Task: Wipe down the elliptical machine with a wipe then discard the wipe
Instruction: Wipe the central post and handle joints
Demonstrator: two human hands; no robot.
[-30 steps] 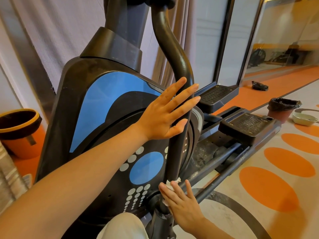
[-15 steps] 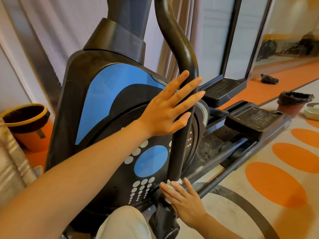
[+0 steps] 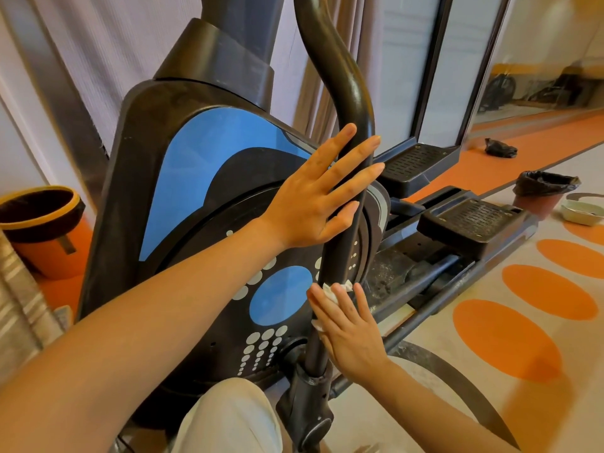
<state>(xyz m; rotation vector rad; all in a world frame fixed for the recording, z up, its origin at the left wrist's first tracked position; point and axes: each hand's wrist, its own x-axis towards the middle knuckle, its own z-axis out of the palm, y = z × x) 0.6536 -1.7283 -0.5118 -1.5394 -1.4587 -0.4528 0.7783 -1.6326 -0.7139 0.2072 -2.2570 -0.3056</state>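
The black and blue elliptical machine (image 3: pixel 196 165) fills the middle of the head view. Its curved black handle bar (image 3: pixel 340 80) runs down in front of the flywheel cover. My left hand (image 3: pixel 320 194) lies flat against the bar at mid height, fingers spread and straight. Lower on the same bar, my right hand (image 3: pixel 349 331) presses a crumpled white wipe (image 3: pixel 333 289) against it. Only the wipe's edges show past my fingers.
An orange bin (image 3: pixel 39 230) with a dark liner stands at the left by the wall. A small lined bin (image 3: pixel 542 194) and a white dish (image 3: pixel 581 214) sit on the floor at the right. Two black pedals (image 3: pixel 470 220) extend behind the bar. My knee (image 3: pixel 228 420) is at the bottom.
My right hand has slid the wipe a little way up the bar. My left hand keeps its place on the bar. The camera has shifted slightly closer.
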